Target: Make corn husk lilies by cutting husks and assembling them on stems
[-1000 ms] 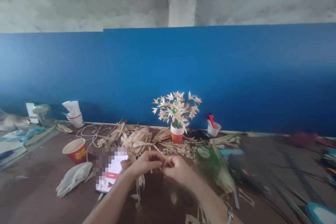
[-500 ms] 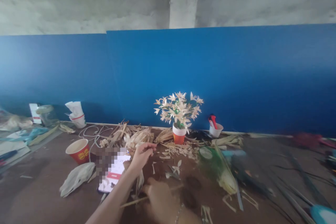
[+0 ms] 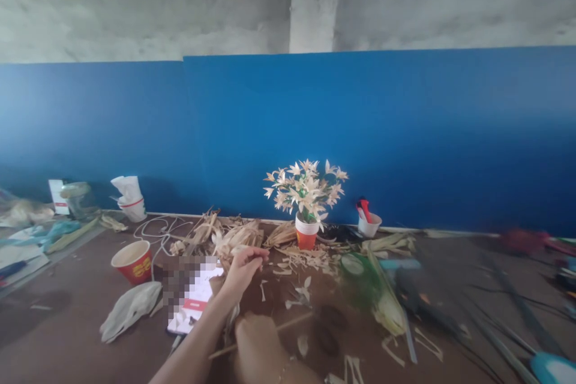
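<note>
My left hand [image 3: 245,268] reaches over the brown table with its thumb and fingers pinched together; what lies between the tips is too small to make out. Close below it is my right hand [image 3: 258,342], back up and blurred, its fingers hidden from me. A thin stick [image 3: 294,321] shows on either side of the right hand; whether that hand grips it I cannot tell. Pale pointed petal pieces [image 3: 300,295] lie to the right of both hands. Beyond the left hand is a heap of dry corn husks [image 3: 240,234].
Cream flowers [image 3: 308,186] stand in a red and white paper cup [image 3: 306,235] near the blue partition [image 3: 360,114]. Left of my arm are a lit phone [image 3: 198,300], a red paper cup [image 3: 135,264] and a crumpled pale wrapper [image 3: 130,312]. Dark scissors [image 3: 326,336] lie at right.
My right hand has shifted left and slightly down, closer under my left forearm. A pale petal piece right of it now shows. The left hand has hardly moved.
</note>
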`<state>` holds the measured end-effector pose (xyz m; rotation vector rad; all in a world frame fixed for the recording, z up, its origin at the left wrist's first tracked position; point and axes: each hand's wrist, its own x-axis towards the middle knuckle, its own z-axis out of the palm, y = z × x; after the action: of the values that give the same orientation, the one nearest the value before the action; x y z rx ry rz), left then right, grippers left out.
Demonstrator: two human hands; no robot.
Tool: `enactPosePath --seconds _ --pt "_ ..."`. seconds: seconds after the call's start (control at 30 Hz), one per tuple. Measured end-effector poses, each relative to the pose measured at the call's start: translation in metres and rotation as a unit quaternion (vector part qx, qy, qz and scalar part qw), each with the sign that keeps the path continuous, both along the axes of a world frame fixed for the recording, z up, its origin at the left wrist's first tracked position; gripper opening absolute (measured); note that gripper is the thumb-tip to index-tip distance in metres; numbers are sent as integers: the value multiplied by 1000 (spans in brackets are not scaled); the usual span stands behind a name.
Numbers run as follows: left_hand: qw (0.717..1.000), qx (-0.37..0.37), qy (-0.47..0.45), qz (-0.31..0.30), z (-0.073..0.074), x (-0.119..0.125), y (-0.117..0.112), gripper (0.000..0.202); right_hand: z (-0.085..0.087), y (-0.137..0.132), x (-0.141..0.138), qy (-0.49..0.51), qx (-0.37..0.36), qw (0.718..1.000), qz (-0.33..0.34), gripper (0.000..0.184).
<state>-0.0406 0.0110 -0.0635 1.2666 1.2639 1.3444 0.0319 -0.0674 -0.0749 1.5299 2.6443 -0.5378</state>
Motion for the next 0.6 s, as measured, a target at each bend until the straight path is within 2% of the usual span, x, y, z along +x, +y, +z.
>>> enactPosePath --seconds 0.07,0.17,0.2,0.27,0.3,0.33,0.4,0.47,0.53,0.6 --pt "1000 -6 -4 -20 -1 -1 0 22 8 -1 1 -21 -12 1000 2 27" --pt "999 -4 -8 -42 -3 -2 2 23 26 4 25 4 -31 999 -27 18" --pt "999 3 -3 -47 -4 -2 2 23 33 8 38 49 -16 998 -33 15" --pt "998 38 25 -48 -4 1 0 23 47 21 66 177 -2 980 -92 16" --pt "995 72 51 -48 -4 4 -3 23 53 29 80 236 -26 962 -137 16" --pt "989 114 82 -42 -3 7 -6 23 59 37 92 293 -85 935 -178 13" --pt "962 215 165 -23 -3 15 -15 31 70 50 111 393 -167 878 -217 5" --pt "927 291 238 -18 -2 22 -25 42 80 56 121 440 -194 846 -229 4" --pt "894 344 287 -17 -3 27 -32 37 86 57 123 445 -215 840 -223 5" --pt "873 379 306 -10 -4 28 -36 26 88 56 122 436 -239 840 -217 3"
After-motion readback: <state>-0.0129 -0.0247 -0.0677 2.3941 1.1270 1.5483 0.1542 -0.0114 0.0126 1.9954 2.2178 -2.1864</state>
